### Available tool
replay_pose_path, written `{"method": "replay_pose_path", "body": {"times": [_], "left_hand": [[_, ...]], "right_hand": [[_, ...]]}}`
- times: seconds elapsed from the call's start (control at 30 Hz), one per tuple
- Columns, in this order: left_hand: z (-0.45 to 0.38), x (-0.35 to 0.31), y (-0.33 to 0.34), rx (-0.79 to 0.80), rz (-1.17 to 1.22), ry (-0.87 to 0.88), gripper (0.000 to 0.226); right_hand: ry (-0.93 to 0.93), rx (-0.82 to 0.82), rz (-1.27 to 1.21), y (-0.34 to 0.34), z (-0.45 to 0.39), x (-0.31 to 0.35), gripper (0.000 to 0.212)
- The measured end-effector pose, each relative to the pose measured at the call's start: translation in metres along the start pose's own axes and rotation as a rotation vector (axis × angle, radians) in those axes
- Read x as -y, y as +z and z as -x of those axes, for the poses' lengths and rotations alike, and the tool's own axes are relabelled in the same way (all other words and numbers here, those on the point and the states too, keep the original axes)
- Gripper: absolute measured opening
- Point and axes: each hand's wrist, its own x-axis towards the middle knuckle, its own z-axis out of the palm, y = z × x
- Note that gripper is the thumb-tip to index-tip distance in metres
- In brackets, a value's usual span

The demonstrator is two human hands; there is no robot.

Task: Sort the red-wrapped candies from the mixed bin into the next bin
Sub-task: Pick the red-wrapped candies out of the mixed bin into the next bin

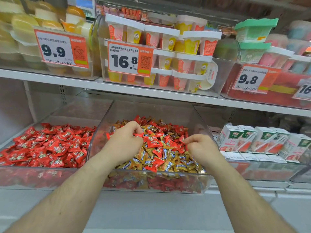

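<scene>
A clear mixed bin [206, 130] in the middle of the lower shelf holds red-wrapped candies [154, 142] jumbled with gold-wrapped candies [168, 165]. To its left, a second clear bin [25, 175] is filled with red candies [50, 148] only. Both my hands are inside the mixed bin, on top of the pile. My left hand [125, 139] has its fingers curled down around red candies. My right hand [200, 144] also curls its fingers into the pile, pinching at red wrappers; what it holds is mostly hidden.
White and red juice cartons [252, 138] fill a bin to the right. The upper shelf [67, 79] carries clear bins of pudding cups with price tags 9.9 [58, 47], 16.8 [129, 59] and 9.8 [250, 79].
</scene>
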Motion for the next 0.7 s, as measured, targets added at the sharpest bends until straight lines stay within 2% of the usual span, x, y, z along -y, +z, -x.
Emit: {"method": "replay_pose_path", "body": {"times": [0.07, 0.17, 0.23, 0.33, 0.4, 0.5, 0.53, 0.6, 0.67, 0.7], "left_hand": [[0.0, -0.003, 0.007, 0.036, -0.006, -0.003, 0.02], [0.001, -0.007, 0.015, 0.142, -0.123, 0.001, 0.02], [0.002, -0.009, 0.018, 0.203, -0.29, 0.015, 0.015], [0.002, -0.012, 0.022, 0.256, -0.524, 0.044, 0.033], [0.001, -0.012, 0.023, 0.278, -0.617, 0.076, 0.031], [0.0, -0.009, 0.018, 0.331, -0.534, 0.064, 0.021], [-0.002, -0.007, 0.014, 0.323, -0.475, 0.052, 0.016], [-0.004, -0.004, 0.004, 0.254, -0.384, 0.016, 0.023], [-0.006, -0.001, -0.007, 0.147, -0.252, -0.034, 0.033], [-0.006, -0.001, -0.012, 0.097, -0.156, -0.07, 0.036]], "right_hand": [[-0.009, -0.037, 0.06, 0.006, -0.004, 0.002, 0.024], [-0.022, -0.008, 0.243, 0.015, -0.01, 0.004, 0.029], [-0.03, 0.049, 0.362, 0.022, -0.016, 0.004, 0.032], [-0.02, 0.117, 0.452, 0.029, -0.025, 0.0, 0.044], [-0.031, 0.136, 0.457, 0.033, -0.03, -0.003, 0.043], [-0.031, 0.092, 0.449, 0.034, -0.033, -0.007, 0.032], [-0.025, 0.05, 0.423, 0.032, -0.033, -0.008, 0.027], [-0.02, -0.07, 0.264, 0.025, -0.031, -0.005, 0.014], [0.029, -0.15, -0.074, 0.017, -0.026, 0.001, 0.011], [0.095, -0.13, -0.29, 0.013, -0.022, 0.006, 0.013]]}}
